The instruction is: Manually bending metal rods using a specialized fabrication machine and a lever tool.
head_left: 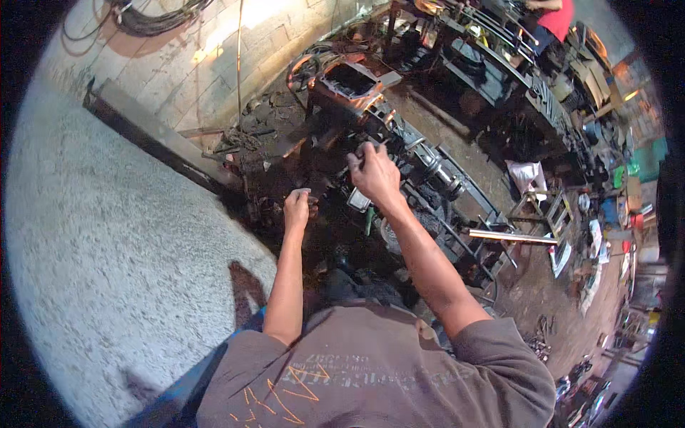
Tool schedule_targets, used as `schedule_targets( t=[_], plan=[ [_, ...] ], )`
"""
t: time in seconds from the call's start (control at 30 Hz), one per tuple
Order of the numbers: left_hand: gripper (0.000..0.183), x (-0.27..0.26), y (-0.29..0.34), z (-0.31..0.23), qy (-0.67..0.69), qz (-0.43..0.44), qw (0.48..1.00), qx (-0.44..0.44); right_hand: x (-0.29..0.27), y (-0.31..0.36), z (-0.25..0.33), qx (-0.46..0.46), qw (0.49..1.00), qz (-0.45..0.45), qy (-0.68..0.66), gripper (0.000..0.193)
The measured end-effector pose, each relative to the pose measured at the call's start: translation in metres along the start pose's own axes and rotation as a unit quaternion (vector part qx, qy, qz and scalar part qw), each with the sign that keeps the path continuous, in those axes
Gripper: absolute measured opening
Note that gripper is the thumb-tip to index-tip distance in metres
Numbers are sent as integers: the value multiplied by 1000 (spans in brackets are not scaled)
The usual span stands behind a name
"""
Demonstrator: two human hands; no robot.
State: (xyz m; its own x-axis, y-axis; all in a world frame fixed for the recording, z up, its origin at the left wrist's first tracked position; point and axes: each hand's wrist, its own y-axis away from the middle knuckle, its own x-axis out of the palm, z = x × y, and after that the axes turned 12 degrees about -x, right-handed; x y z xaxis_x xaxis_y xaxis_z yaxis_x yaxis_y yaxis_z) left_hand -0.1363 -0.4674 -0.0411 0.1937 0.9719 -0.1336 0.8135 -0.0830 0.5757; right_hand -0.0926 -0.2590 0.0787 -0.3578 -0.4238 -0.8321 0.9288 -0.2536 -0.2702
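Note:
My left hand (297, 209) is closed in front of me, with the thumb on top. Dark shadow below it hides what the fingers hold, if anything. Higher and to the right, my right hand (376, 173) is curled over the near end of a dark metal machine (428, 171). Its fingertips come together at a small thin piece that I cannot make out. Just below that hand, a pale metal box-shaped part (358, 200) sits beside a green handle-like piece (369, 221). An open-topped rectangular metal housing (349, 80) stands beyond both hands.
A grey metal beam (153, 132) lies along the edge of the rough concrete surface (128, 250) at left. Cables hang on the block wall (285, 28). To the right are a bright metal tube (512, 236) and a small metal stand (544, 214). A person in red (556, 18) is far right.

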Motion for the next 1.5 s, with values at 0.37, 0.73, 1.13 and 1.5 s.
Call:
schedule_targets(
  t=[0.37, 0.73, 1.13, 1.5],
  plan=[
    [24, -16, -48, -57, 36, 42, 998, 12, -51, -48, -5, -28, 984, -177, 6, 23],
    [26, -3, -292, -206, 22, -51, 995, 84, 11, -160, 2, 86, 927, -233, -280, 22],
    [19, 61, -458, -243, -263, -149, 861, 408, 59, -224, 1, 285, 866, -261, -318, 21],
    [24, 38, -447, -215, -165, -139, 907, 361, 89, -275, 11, 305, 872, -228, -308, 25]
  ],
)
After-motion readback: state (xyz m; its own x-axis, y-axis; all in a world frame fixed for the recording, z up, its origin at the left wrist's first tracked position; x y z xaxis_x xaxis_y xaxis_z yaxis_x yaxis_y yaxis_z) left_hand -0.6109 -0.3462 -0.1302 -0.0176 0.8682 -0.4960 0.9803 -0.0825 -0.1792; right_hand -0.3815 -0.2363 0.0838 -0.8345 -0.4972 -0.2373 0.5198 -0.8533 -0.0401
